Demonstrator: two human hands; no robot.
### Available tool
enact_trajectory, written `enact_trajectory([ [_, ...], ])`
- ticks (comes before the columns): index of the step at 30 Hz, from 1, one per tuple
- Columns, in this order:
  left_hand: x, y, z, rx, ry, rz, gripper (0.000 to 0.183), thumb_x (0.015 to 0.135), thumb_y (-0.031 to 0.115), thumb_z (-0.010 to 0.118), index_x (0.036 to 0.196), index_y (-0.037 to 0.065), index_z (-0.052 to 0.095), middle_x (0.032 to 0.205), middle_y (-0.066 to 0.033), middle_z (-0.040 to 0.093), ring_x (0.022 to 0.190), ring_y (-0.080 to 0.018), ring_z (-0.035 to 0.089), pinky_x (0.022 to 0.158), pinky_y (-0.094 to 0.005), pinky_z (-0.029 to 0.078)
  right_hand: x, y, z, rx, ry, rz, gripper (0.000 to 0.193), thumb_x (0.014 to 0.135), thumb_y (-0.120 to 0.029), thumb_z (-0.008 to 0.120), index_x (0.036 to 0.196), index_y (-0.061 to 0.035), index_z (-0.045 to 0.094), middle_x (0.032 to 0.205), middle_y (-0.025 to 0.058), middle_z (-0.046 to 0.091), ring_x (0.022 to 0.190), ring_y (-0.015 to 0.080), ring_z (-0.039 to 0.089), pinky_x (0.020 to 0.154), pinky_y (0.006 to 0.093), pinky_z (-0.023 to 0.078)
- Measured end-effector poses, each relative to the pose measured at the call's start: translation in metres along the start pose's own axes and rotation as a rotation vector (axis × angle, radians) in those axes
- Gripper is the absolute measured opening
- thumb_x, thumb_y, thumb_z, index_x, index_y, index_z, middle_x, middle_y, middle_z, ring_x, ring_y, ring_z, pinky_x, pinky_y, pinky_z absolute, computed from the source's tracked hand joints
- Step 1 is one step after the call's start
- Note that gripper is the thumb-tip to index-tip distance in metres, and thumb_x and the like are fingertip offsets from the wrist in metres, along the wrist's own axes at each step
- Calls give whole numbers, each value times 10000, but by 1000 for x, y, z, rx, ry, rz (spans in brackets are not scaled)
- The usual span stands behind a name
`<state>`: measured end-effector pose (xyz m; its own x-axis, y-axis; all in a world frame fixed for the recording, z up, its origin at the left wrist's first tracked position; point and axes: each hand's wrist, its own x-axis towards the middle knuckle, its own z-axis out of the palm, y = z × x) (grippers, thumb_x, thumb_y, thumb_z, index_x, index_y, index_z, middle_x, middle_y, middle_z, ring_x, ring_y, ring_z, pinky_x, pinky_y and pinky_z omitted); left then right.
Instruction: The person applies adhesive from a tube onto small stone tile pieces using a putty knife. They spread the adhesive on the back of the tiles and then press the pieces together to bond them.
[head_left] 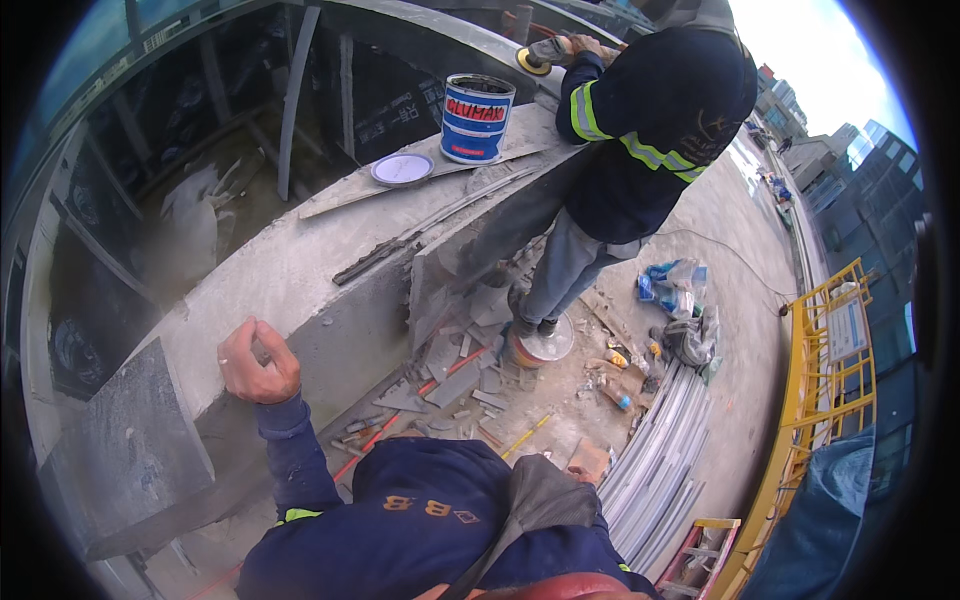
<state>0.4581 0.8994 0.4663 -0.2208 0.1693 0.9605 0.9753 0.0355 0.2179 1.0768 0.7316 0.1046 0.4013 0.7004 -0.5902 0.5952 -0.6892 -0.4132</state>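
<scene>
Half curled with the left hand [258, 362], gripping nothing visible, by the wall [262, 275] edge, right of a slab [130, 440]; cannot tell opening or hold of the mostly hidden right hand [584, 475].

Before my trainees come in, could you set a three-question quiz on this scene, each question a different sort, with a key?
1. True or false: the lid lies beside the can, not on top of it.
2. Which is nearest the wearer's left hand? a) the lid; b) the ledge; c) the can.
3. Fill in the colour: the tall frame toward the picture's right is ____.

Key: 1. True. 2. b. 3. Yellow.
</scene>
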Motion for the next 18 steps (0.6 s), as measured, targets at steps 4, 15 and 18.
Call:
enact_trajectory([
  [4, -3, -1, -2, -15, -7, 11, 94, 849, 10, 611, 935, -27, 603, 804, -163, 634, 665, -291, 594, 598, -361, 470, 44, -14, 22, 162, -58, 4, 519, 740, -429, 765, 1117, -85, 669, 978, 156, 709, 941, 257, 676, 849, 346, 521],
  [15, -9, -5, 0, -8, 16, 82, 94, 843, -5, 590, 935, -4, 572, 717, -113, 562, 578, -247, 502, 503, -355, 387, 61, -66, 24, -36, -194, -31, 486, 737, -415, 771, 1113, -120, 687, 1057, 124, 697, 983, 252, 666, 896, 335, 510],
  [18, -10, -4, 0, -30, -13, 61, 98, 841, -8, 586, 938, -8, 572, 726, -117, 571, 576, -251, 501, 501, -359, 385, 64, -77, 32, -89, -224, 5, 463, 766, -418, 747, 1119, -125, 679, 1102, 102, 677, 1004, 245, 653, 911, 333, 501],
])
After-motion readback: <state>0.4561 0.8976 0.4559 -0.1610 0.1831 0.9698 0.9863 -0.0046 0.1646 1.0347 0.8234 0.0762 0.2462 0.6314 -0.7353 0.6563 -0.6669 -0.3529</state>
